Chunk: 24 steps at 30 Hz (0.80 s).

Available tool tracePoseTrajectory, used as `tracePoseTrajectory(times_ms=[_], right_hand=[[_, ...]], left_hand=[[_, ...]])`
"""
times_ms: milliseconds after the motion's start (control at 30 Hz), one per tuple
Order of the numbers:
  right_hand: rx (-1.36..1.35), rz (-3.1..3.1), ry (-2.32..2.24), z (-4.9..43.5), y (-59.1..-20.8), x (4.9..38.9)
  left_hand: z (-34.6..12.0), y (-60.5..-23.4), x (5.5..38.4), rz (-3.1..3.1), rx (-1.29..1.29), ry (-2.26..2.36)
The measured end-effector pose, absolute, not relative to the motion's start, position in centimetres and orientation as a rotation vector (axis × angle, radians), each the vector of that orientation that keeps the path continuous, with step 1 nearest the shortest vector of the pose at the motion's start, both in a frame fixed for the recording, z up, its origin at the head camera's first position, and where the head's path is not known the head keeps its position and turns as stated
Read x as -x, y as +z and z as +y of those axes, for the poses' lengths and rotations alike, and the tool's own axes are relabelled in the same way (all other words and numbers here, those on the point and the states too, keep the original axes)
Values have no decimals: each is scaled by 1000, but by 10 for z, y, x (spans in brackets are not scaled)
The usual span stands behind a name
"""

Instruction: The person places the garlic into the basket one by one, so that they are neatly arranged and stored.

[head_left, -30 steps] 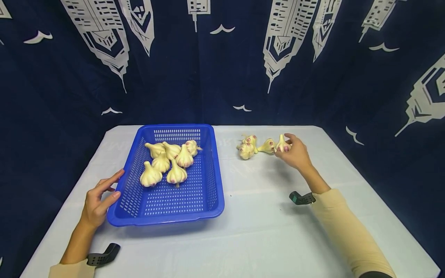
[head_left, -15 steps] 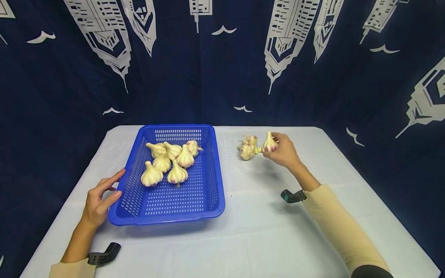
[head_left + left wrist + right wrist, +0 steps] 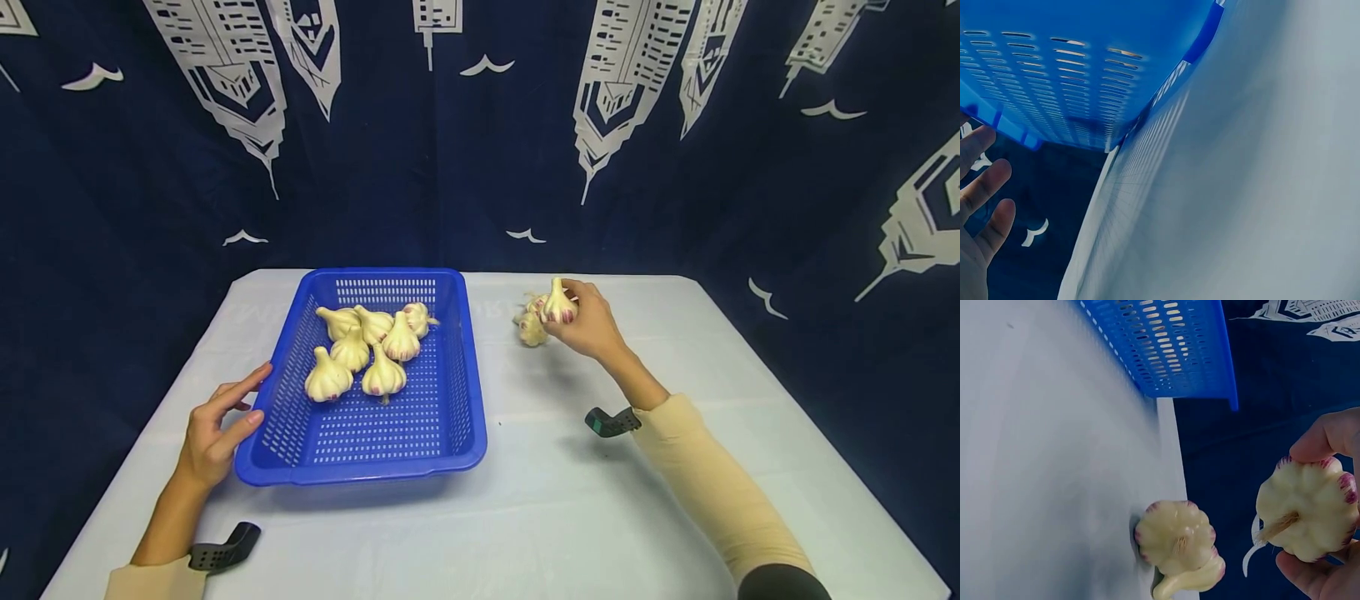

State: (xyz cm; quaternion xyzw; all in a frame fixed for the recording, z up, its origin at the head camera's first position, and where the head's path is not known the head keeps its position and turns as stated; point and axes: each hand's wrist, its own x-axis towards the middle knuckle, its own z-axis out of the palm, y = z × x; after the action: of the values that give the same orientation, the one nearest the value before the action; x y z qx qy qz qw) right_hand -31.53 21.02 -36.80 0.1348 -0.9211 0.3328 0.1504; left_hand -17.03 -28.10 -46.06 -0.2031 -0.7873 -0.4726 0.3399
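My right hand (image 3: pixel 592 325) pinches a garlic bulb (image 3: pixel 558 305) above the table, its stem up in the head view. In the right wrist view, thumb and fingers hold this bulb (image 3: pixel 1307 506) by its sides, with its root tuft facing the camera. Other garlic bulbs (image 3: pixel 532 330) lie just beyond it on the table, partly hidden by the held one and the hand. My left hand (image 3: pixel 207 437) rests at the left rim of a blue plastic basket (image 3: pixel 480 417), fingers extended and touching it. Several garlic bulbs (image 3: pixel 328 377) lie inside the basket, toward its back.
A white cloth covers the table (image 3: pixel 540 517). Behind it hangs a dark blue curtain (image 3: pixel 465 158) with white building prints. The basket stands on the table's left half, with a stretch of cloth between it and the loose bulbs.
My right hand has carried the garlic bulb left, over the other loose bulbs and nearer the basket. My left hand has stayed at the basket's rim.
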Motion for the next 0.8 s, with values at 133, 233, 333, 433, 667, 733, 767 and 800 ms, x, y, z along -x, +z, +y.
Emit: tracePoseTrajectory(times_ms=[133, 233, 333, 433, 667, 733, 767, 800], right_hand=[[-428, -2640, 958, 202, -367, 315], [-466, -2633, 965, 196, -365, 315], [-495, -2620, 977, 191, -364, 316], [-513, -2619, 992, 184, -362, 317], [-556, -2605, 1010, 167, -357, 317], [-576, -2606, 1020, 163, -355, 317], [-586, -2610, 1023, 161, -355, 317], [-596, -2613, 1030, 159, -354, 317]], left_hand=[[-282, -461, 170, -2054, 526, -1224], [-282, -461, 169, -2057, 525, -1224], [-283, -460, 169, -2063, 522, -1226], [-283, -460, 169, -2063, 522, -1224], [-282, -458, 168, -2068, 534, -1220], [-281, -458, 169, -2072, 530, -1216], [-281, -458, 169, -2072, 528, -1215], [-281, -458, 169, -2073, 526, -1213]])
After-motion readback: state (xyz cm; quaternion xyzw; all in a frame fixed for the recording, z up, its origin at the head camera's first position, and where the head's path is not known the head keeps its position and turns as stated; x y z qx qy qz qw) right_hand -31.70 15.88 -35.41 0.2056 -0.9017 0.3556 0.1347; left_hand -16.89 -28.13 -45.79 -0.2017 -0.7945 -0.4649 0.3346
